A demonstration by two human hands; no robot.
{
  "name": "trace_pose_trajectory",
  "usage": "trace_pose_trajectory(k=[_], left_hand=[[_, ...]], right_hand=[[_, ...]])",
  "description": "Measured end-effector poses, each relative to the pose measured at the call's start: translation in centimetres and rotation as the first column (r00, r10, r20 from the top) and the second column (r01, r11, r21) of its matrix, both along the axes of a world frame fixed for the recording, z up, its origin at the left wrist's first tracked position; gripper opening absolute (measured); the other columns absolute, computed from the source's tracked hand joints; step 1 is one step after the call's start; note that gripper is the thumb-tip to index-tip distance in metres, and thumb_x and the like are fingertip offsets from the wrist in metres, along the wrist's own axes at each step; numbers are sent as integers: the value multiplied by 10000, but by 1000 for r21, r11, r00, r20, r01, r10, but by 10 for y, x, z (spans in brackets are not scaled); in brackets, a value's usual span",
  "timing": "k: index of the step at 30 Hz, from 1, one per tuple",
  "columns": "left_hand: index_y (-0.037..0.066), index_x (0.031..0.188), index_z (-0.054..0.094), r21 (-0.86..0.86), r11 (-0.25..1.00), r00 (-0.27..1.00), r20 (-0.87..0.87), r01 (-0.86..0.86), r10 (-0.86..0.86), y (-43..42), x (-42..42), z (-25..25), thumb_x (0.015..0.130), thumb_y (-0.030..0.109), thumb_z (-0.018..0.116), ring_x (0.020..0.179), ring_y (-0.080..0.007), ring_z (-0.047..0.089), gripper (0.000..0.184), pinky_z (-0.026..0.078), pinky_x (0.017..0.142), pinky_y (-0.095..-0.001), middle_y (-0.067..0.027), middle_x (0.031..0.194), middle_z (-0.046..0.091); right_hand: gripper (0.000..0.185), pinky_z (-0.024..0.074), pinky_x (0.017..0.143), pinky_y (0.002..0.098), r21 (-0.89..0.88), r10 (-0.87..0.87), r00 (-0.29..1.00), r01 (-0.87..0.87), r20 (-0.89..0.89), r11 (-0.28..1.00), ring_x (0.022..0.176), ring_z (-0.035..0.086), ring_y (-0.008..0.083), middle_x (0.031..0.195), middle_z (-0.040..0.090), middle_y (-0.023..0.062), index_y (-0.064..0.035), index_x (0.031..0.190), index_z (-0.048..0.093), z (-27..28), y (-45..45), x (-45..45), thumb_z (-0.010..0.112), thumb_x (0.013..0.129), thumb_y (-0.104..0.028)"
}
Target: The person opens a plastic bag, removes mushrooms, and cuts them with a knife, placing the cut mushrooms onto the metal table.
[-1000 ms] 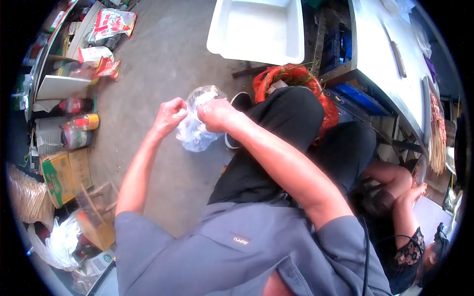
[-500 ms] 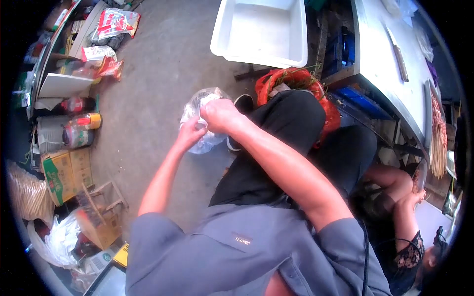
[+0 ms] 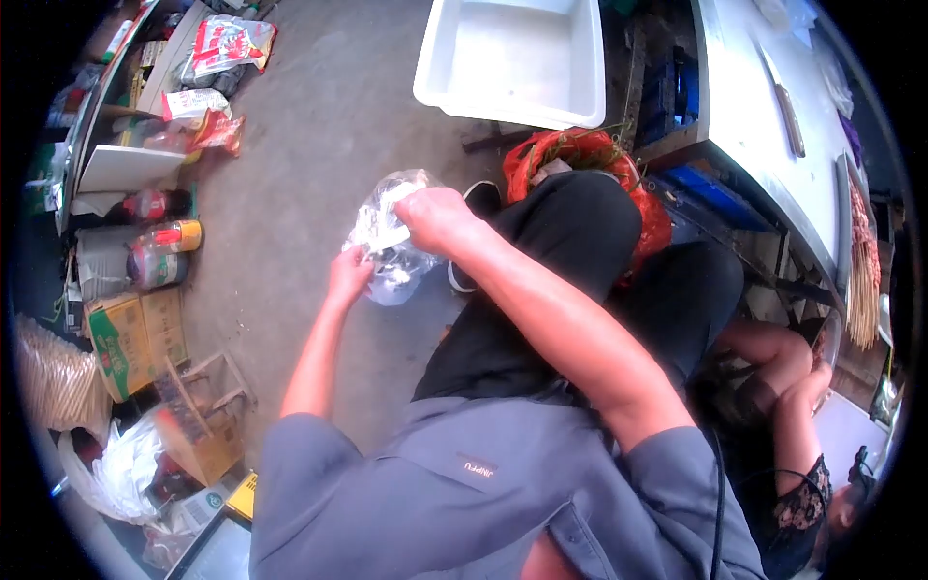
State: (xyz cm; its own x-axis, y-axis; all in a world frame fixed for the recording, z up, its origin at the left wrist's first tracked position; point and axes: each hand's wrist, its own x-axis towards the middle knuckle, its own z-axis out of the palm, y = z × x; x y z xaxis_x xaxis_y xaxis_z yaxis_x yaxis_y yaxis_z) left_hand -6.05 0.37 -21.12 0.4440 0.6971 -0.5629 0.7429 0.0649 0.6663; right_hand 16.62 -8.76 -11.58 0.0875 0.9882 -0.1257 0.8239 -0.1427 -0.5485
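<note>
A clear plastic bag (image 3: 394, 253) with something whitish inside hangs above the concrete floor, between my two hands. My left hand (image 3: 350, 275) pinches its left edge. Closed round the upper right part of the bag is my right hand (image 3: 437, 218), its knuckles hiding what the fingers hold there. The bag's contents are too blurred to name. Just right of the bag are my shoe (image 3: 480, 203) and my black-trousered knee (image 3: 580, 227).
A white plastic tub (image 3: 517, 68) stands ahead, with a red bag (image 3: 650, 217) of greenery below it. On the metal table (image 3: 744, 87) at right lies a knife (image 3: 788, 116). Bundled skewers (image 3: 860, 280) rest beyond. A co-worker's arm (image 3: 795, 416) shows lower right. Cardboard boxes (image 3: 121, 348) line the left.
My left hand has moved left and slightly down, away from my right hand, spreading the plastic bag between them. My right hand has barely moved.
</note>
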Motion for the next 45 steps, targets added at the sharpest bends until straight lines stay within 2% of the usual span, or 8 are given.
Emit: trace_pose_trajectory(k=[4, 17, 19, 21, 24, 31, 33, 45], left_hand=[[-2, 911, 683, -261, 964, 973, 206, -49, 105, -5, -9, 22, 860, 182, 664, 594, -143, 616, 191, 527, 574, -285, -48, 746, 658], [25, 980, 623, 102, 744, 729, 325, -660, 602, -23, -83, -9, 899, 207, 653, 689, -160, 630, 201, 506, 594, -298, -68, 840, 648], [36, 1034, 619, 217, 729, 757, 288, -649, 587, -20, -73, -3, 862, 171, 682, 777, -198, 657, 227, 534, 658, -333, -103, 938, 672], [24, 1145, 598, 977, 213, 984, -55, 18, 167, -22, -47, 24, 763, 130, 704, 1029, -302, 622, 410, 510, 888, -445, -163, 1132, 633], [21, 1205, 567, 992, 92, 990, -75, 87, -121, -29, 9, 73, 721, 138, 695, 1165, -355, 533, 513, 399, 1033, -466, -211, 1210, 571], [2, 1229, 558, 647, 727, 968, -79, 231, -237, -19, 54, -20, 752, 199, 674, 1069, -405, 602, 528, 478, 925, -453, -245, 1140, 614], [26, 1203, 592, 250, 896, 929, -132, 368, -345, -8, 61, -36, 775, 198, 649, 1016, -416, 630, 464, 492, 887, -454, -252, 1049, 656], [8, 1075, 652, 254, 962, 937, 302, 98, -175, -54, 122, -32, 799, 244, 639, 1042, -417, 629, 363, 491, 862, -449, -221, 1062, 686]], right_hand=[[103, 533, 717, 452, -44, -3, 1000, 2, -20, 999, 829, 676, 356, 810, 687, 164, -56, 801, 692, 14, -4, 2, 627, 721, -46], [106, 554, 720, 436, 42, -7, 1000, 8, -27, 999, 836, 696, 330, 823, 702, 152, -73, 799, 714, 26, -17, 5, 634, 729, -76], [102, 525, 705, 474, 50, 30, 998, -27, -55, 998, 810, 664, 386, 790, 667, 191, -33, 806, 678, 26, -22, 7, 595, 770, -81], [101, 526, 697, 473, 36, 39, 998, -37, -51, 999, 799, 665, 385, 781, 667, 190, -32, 792, 678, 27, -26, 8, 593, 770, -83], [100, 527, 689, 473, 1, 56, 997, -56, -45, 998, 788, 667, 381, 771, 668, 189, -30, 767, 676, 29, -26, 7, 591, 768, -83], [102, 530, 680, 467, 13, 63, 997, -63, -32, 998, 789, 674, 368, 767, 674, 183, -40, 777, 691, 26, -28, 7, 611, 767, -101], [107, 530, 676, 467, 9, 58, 998, -57, -40, 998, 786, 675, 368, 765, 674, 182, -42, 785, 697, 25, -30, 9, 612, 768, -105], [111, 531, 705, 478, 43, 87, 996, -86, -21, 995, 796, 678, 378, 781, 677, 192, -28, 772, 700, 25, -31, 7, 612, 744, -89]])
